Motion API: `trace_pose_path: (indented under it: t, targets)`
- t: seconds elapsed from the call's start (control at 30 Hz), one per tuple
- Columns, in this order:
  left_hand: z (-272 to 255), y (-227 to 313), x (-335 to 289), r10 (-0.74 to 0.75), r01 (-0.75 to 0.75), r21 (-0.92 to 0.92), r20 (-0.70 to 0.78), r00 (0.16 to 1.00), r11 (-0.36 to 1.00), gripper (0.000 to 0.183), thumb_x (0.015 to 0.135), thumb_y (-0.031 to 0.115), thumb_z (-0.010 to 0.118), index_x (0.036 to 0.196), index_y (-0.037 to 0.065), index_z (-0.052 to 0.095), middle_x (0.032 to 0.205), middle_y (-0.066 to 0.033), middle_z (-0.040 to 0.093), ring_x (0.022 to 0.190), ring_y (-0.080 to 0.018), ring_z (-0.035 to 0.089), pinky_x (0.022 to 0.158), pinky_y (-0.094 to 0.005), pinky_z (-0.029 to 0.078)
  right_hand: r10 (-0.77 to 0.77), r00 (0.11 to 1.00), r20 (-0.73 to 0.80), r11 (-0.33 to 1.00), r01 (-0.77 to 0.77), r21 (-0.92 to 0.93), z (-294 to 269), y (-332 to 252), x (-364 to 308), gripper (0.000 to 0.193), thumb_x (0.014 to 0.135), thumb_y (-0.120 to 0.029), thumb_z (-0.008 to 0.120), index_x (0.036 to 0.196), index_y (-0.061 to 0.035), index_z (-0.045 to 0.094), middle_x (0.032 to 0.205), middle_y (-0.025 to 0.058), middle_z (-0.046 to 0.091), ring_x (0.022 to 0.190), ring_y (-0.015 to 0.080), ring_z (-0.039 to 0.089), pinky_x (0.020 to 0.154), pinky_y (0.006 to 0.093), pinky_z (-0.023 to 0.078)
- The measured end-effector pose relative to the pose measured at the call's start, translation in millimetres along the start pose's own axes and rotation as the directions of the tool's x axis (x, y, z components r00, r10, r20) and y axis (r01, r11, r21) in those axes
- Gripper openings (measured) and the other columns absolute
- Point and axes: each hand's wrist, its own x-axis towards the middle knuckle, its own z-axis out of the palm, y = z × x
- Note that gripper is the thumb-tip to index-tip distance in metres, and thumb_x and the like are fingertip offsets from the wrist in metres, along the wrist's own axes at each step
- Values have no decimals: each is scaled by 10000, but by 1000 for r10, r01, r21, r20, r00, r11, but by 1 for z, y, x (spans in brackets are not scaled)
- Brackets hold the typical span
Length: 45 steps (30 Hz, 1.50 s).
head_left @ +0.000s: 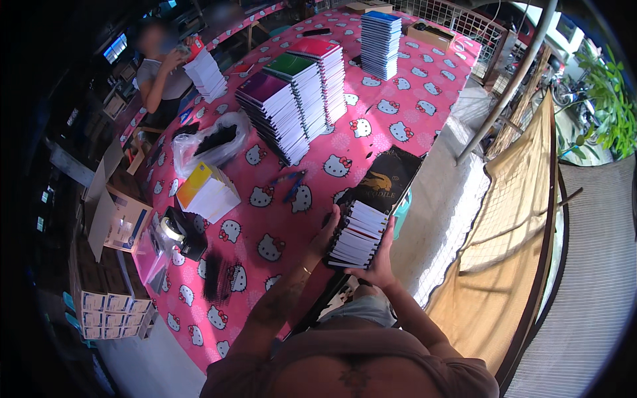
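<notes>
A bundle of spiral notebooks (359,235), page edges facing up, sits between my two hands at the table's near right edge. My left hand (325,232) presses along its left side, and my right hand (378,262) wraps round the right side and near corner. Just beyond the bundle lies a flat black box (396,171) with a gold emblem; the notebooks cover its near part, and whether they rest on it I cannot tell. Farther in stand tall stacks of spiral notebooks with purple (265,93), green (289,65) and red (313,48) covers.
A blue-topped stack (380,43) stands at the back. On the left are a yellow-topped paper stack (209,192), a plastic bag (232,142), a tape dispenser (182,232) and an open carton (126,215). Pens (292,184) lie mid-table. Across the table a person (159,73) handles a red-covered stack.
</notes>
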Motion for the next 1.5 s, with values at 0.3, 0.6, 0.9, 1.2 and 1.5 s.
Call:
trace_pose_path:
  t: [0.3,0.6,0.9,1.2,1.5]
  targets:
    - [52,53,-8,361,-295,608,15,932,737,920,966,718,230,1518,-16,293,1538,-171,374,1400,-270,380,1171,-402,279,183,982,-43,983,-181,41,9,4,-7,1522,536,-433,926,1536,42,-117,1562,305,112,1446,425,182,1195,469,141]
    - [141,25,-32,278,-194,838,374,885,-510,842,984,573,431,1436,-133,358,1522,-347,296,1458,-452,249,1192,-520,197,-61,996,-63,970,44,-239,17,17,-12,1105,812,-331,760,1534,50,16,1527,282,228,1374,499,260,1150,526,256]
    - [66,92,-18,647,-355,785,-75,759,508,719,1028,557,375,1447,-25,427,1494,-227,430,1394,-350,404,1140,-450,331,38,996,86,999,-42,36,2,8,-7,1531,532,-487,943,1528,52,-87,1546,273,144,1438,401,217,1189,476,177]
    - [9,27,19,100,-100,-108,-1,995,989,819,973,708,304,1423,45,470,1379,-128,559,1280,-223,525,1069,-380,422,110,964,243,931,-186,315,-18,-18,61,1254,699,-190,840,1568,-62,-54,1499,175,267,1404,303,319,1155,436,292]
    - [12,53,-20,287,-301,22,-381,879,953,849,921,747,404,1498,126,356,1486,-105,449,1326,-268,470,1098,-496,361,153,303,941,404,-888,220,14,24,236,1028,798,-174,800,1564,-110,116,1438,162,440,1332,303,467,1087,437,410]
